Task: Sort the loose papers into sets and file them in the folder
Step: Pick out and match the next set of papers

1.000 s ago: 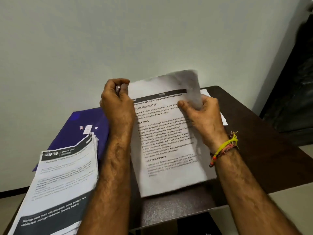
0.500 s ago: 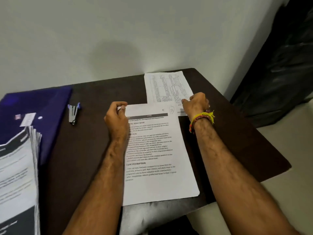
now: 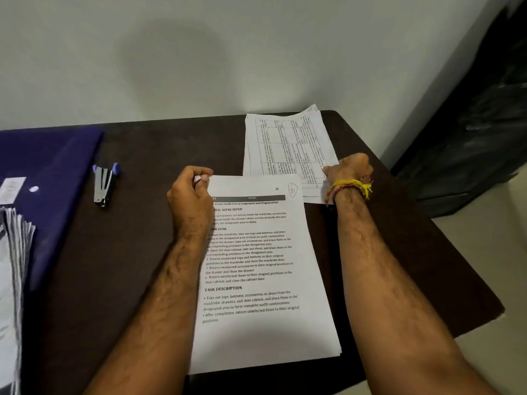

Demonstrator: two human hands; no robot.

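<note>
Loose papers: text set (image 3: 256,269) flat at table (image 3: 137,252) front, bottom edge overhanging. My left hand (image 3: 191,203) fisted, pinching its top-left corner, prob. to keep pages squared. Right hand (image 3: 349,169) curled, gripping grid sheets (image 3: 285,143) at back-right near table edge. Folder (image 3: 48,166) + big stack (image 3: 14,280) far left; stapler (image 3: 104,182) between, open room around it.

Matt white paper in the printed set (image 3: 256,280) and the table sheet (image 3: 285,146). Dark, smooth, faintly glossy table (image 3: 137,252); blue plastic-looking folder (image 3: 48,161). Shiny metal with blue plastic on the stapler (image 3: 104,183).
</note>
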